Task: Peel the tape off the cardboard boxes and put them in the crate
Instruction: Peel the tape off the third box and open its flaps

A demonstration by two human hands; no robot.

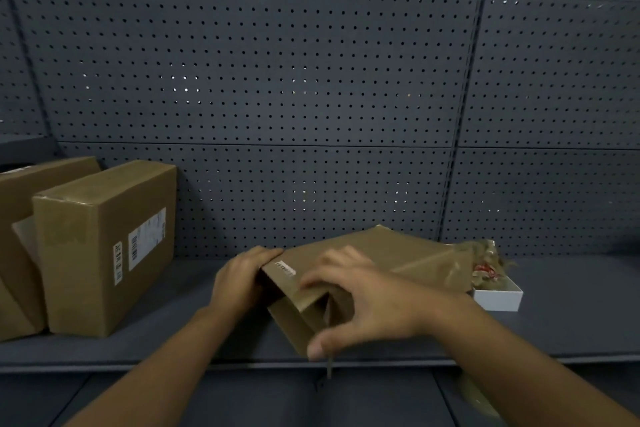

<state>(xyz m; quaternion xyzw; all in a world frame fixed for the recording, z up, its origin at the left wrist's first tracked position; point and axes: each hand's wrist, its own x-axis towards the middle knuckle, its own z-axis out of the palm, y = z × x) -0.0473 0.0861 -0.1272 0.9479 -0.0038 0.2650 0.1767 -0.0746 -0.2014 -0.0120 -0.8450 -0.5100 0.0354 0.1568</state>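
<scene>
While tilted on the shelf [554, 329], cardboard box [388, 253] between both hands' fingers [325, 274].

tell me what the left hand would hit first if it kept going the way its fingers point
The left hand points forward and right, and it already touches the flattened brown cardboard box that both hands hold. Past the box, probably the dark perforated metal back panel, though depth is unclear.

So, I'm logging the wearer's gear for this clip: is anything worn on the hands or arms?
Nothing shows. The left hand and right hand are bare, with no gloves, rings or watch visible, and both forearms are uncovered to the frame's edge, with no sleeves in view.
</scene>
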